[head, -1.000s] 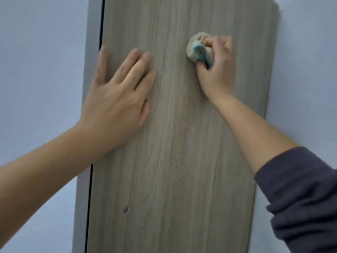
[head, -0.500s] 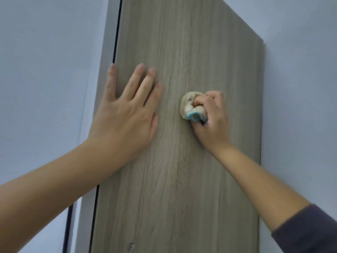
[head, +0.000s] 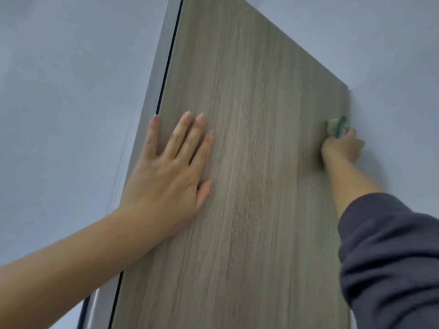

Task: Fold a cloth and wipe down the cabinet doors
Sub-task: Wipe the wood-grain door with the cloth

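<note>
The right hand point(head: 342, 148) squeezes the cloth point(head: 336, 127) at the door's point(head: 249, 162) right edge; the left hand point(head: 171, 167) lies flat, fingers wide. Press firmly, wipe slowly.

cloth point(head: 336, 126): I see it bunched, beige with teal trim, pressed at the door's right edge | cabinet door point(head: 249, 162): grey-brown woodgrain, upright

one wood-grain cabinet door point(head: 256, 186), one bunched cloth point(head: 336, 126), two hands, left point(head: 169, 172), right point(head: 342, 147), one dark sleeve point(head: 389, 257)
</note>
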